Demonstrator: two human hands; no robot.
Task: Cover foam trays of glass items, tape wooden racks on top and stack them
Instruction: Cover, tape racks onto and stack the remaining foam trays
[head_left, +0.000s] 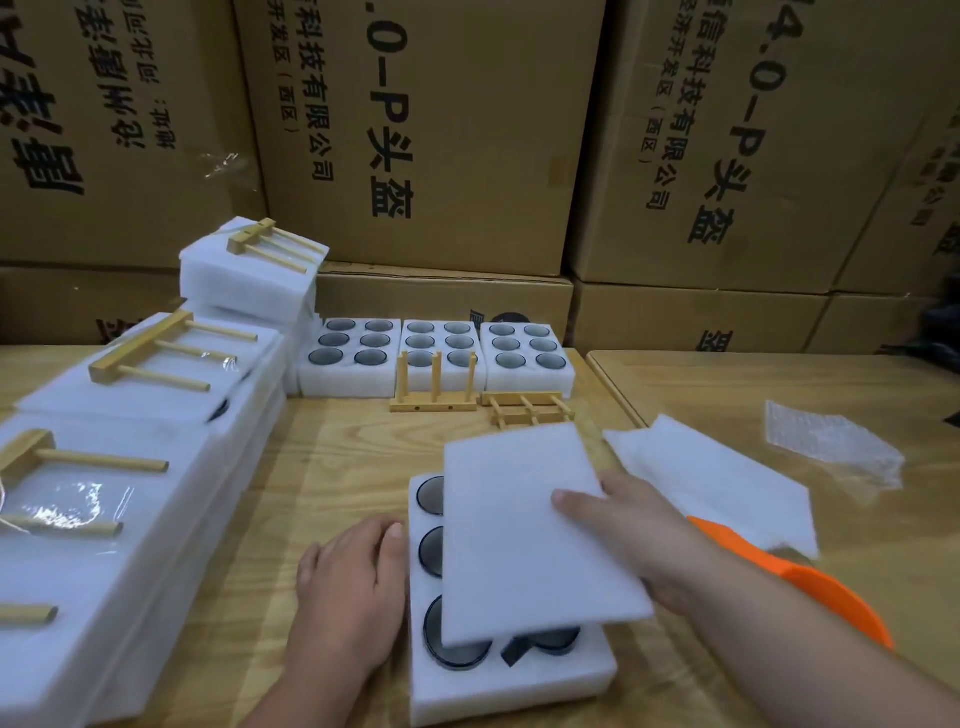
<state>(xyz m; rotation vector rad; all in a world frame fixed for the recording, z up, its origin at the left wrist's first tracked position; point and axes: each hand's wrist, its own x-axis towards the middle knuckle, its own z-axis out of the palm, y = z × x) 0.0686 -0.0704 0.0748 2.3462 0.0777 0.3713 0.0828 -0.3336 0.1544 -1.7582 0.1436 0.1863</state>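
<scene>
Right hand (628, 535) pinching a flat white foam sheet (535, 530) tilted over the near foam tray (498, 691), round dark glass discs (452, 639) in its holes, left hand (353, 587) spread flat on the grainy wooden surface (332, 467), touching the tray's edge

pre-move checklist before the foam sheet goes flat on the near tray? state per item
1. Foam sheet held: ok, right hand grips its right edge, thumb on top.
2. Near tray steadied: ok, left hand rests against its left side.
3. Sheet aligned with tray: not ok, it is tilted and skewed, left-column glass items still exposed.
4. Glass seated in the pockets: cannot tell, most are hidden under the sheet.
5. Rack for taping on hand: ok, wooden racks lie beyond the tray.
6. Tape tool nearby: cannot tell, orange object partly hidden.
</scene>
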